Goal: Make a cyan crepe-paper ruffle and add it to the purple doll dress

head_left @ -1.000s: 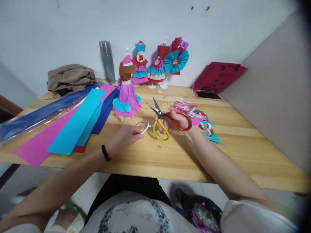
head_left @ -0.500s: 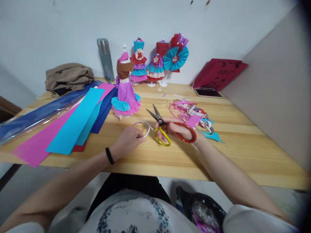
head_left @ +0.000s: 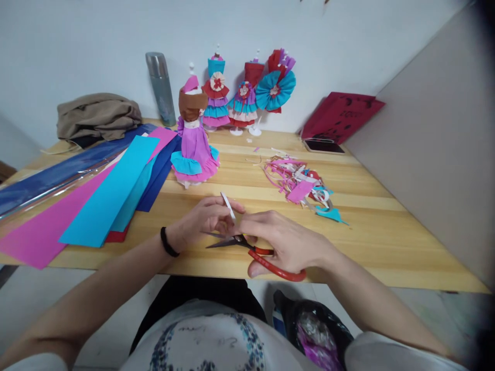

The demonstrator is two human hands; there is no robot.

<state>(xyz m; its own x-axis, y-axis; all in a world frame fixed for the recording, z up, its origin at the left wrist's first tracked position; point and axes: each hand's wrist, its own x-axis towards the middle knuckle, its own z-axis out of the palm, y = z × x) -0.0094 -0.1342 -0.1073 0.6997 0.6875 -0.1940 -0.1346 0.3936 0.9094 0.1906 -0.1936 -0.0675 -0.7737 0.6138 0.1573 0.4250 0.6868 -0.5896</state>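
A narrow white strip [head_left: 228,204] stands tilted between my hands, its lower end at my fingertips. My left hand [head_left: 203,219] is closed on the strip. Hooked in my right hand [head_left: 290,242] is a pair of scissors [head_left: 277,269] with red handles, blades parted and pointing left below the left fingers. The right thumb and fingertips reach round the scissors, and the fingertips meet the strip's lower end. Just beyond my hands stands a small dress form [head_left: 197,144] in a purple, pink and blue paper dress with a brown top.
Several decorated dress forms [head_left: 216,98] stand by the wall beside a thermos [head_left: 161,93]. Coloured paper sheets [head_left: 112,190] and brown cloth [head_left: 98,116] lie left. Paper scraps [head_left: 299,183], a phone [head_left: 324,146] and a red bag [head_left: 340,116] are right.
The white strip, earlier a loop in my left hand, now stands upright between both hands. My right hand has turned over and come nearer, swinging the scissors low beside the left hand.
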